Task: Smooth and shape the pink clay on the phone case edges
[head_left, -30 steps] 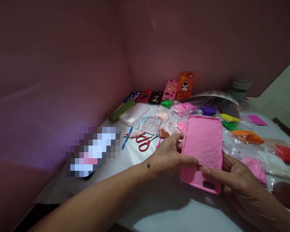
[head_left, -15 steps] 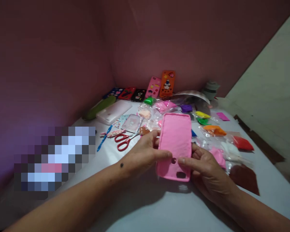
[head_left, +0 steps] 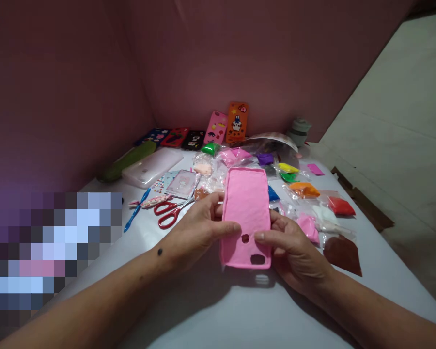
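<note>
A pink clay-covered phone case (head_left: 246,201) is held upright above the white table, its raised rim running around a slightly uneven surface. Near its lower end are a small round hole and a larger oval opening at the bottom right corner. My left hand (head_left: 203,225) grips the left edge, thumb lying flat on the clay and fingers behind. On the right edge, my right hand (head_left: 298,247) holds it with the thumb beside the round hole; the other fingers are partly hidden behind the case.
Red-handled scissors (head_left: 169,213), a blue tool (head_left: 137,210) and a clear case (head_left: 152,168) lie to the left. Bags of coloured clay, such as an orange one (head_left: 305,189), spread behind and right. Decorated cases (head_left: 237,122) stand against the pink wall.
The whole view has shifted, so everything appears further left. Both hands keep the same hold on the pink phone case, which looks slightly more upright.
</note>
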A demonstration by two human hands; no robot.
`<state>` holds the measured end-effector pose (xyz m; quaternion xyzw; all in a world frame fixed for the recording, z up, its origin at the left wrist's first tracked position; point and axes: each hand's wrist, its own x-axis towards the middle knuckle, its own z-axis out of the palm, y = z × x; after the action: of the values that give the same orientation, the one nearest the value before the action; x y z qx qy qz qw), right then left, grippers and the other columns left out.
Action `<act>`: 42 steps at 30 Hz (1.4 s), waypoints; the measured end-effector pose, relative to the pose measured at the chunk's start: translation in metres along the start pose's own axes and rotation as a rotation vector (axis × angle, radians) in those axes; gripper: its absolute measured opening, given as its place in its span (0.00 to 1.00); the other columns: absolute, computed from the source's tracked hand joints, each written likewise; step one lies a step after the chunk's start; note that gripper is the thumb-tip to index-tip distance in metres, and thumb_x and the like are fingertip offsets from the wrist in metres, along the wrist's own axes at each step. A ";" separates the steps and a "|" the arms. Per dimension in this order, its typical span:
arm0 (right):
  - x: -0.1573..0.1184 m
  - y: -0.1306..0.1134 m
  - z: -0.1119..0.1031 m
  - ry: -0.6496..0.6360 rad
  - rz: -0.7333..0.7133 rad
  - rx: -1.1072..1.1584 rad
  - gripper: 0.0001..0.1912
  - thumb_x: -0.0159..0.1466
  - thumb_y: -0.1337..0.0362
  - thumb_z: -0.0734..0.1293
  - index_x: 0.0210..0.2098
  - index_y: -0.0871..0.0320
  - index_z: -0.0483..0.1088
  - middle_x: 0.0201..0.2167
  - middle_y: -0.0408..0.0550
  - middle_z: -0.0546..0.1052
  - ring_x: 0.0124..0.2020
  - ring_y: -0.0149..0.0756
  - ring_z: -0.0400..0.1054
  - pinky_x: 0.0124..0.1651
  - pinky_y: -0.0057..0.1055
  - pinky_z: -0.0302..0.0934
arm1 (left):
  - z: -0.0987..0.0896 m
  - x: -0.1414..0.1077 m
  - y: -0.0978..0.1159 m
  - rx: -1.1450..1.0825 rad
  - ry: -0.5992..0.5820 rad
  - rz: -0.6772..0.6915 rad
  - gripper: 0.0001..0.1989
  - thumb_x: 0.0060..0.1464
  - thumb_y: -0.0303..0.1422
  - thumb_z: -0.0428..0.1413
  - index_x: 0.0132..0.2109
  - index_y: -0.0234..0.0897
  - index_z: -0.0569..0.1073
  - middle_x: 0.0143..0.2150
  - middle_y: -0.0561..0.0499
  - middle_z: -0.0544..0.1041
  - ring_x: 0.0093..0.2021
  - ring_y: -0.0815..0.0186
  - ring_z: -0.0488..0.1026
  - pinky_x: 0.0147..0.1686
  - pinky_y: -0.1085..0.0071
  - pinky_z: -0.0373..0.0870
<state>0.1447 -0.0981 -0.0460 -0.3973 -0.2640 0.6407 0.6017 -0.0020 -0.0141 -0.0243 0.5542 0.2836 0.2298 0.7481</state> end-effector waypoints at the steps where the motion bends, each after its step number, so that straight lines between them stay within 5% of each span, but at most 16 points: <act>1: 0.000 0.000 0.000 0.000 0.003 0.004 0.19 0.48 0.72 0.71 0.41 0.58 0.74 0.36 0.47 0.79 0.31 0.35 0.72 0.37 0.30 0.65 | 0.000 0.000 0.000 0.003 -0.001 0.002 0.23 0.46 0.19 0.56 0.51 0.34 0.66 0.40 0.45 0.78 0.35 0.62 0.78 0.36 0.67 0.74; 28: 0.000 0.000 -0.001 -0.008 0.028 0.003 0.18 0.49 0.72 0.72 0.41 0.60 0.76 0.35 0.51 0.79 0.30 0.35 0.72 0.37 0.32 0.66 | -0.001 0.001 0.000 -0.019 0.011 0.040 0.20 0.45 0.19 0.57 0.47 0.35 0.67 0.38 0.48 0.78 0.35 0.63 0.77 0.35 0.70 0.73; 42: -0.004 -0.003 -0.004 -0.031 0.127 0.053 0.17 0.55 0.66 0.73 0.45 0.54 0.76 0.41 0.51 0.78 0.39 0.41 0.73 0.43 0.36 0.68 | -0.010 0.001 -0.003 -0.058 0.038 0.042 0.19 0.39 0.19 0.60 0.41 0.34 0.66 0.35 0.48 0.74 0.32 0.62 0.76 0.34 0.64 0.72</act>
<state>0.1493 -0.1020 -0.0449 -0.3871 -0.2304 0.6905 0.5659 -0.0079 -0.0072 -0.0294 0.5337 0.2792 0.2641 0.7533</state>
